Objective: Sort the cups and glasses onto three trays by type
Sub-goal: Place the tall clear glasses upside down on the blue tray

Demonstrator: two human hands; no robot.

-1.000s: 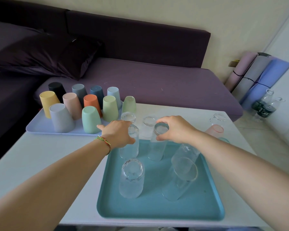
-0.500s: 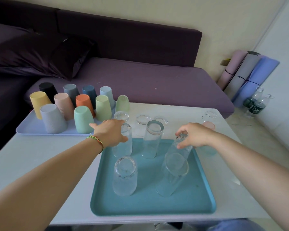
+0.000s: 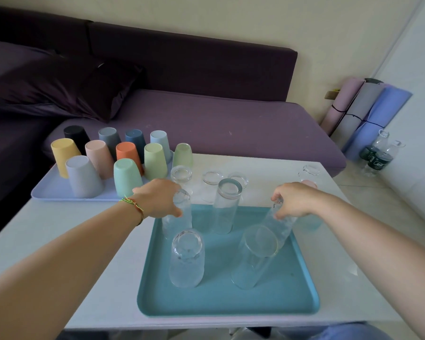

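Observation:
A teal tray (image 3: pixel 219 304) lies on the white table with several clear glasses upside down on it. My left hand (image 3: pixel 157 200) grips a textured glass (image 3: pixel 178 219) at the tray's back left. My right hand (image 3: pixel 292 200) holds the top of another clear glass (image 3: pixel 279 227) at the back right. A smooth tall glass (image 3: pixel 227 207) stands between them. A textured glass (image 3: pixel 187 258) and a smooth glass (image 3: pixel 254 258) stand in front. A lilac tray (image 3: pixel 52 190) at the left carries several coloured plastic cups (image 3: pixel 127 176).
Three clear glasses (image 3: pixel 211 182) stand on the table behind the teal tray, beside a green tinted glass (image 3: pixel 183 155). A pink glass (image 3: pixel 309 184) and a clear one (image 3: pixel 310 170) sit at the far right. A purple sofa (image 3: pixel 206 123) lies beyond; water bottles (image 3: pixel 378 158) stand on the floor.
My right hand has let go of the smooth tall glass in the middle, moved right and taken hold of the glass at the tray's back right. My left hand stays on its glass.

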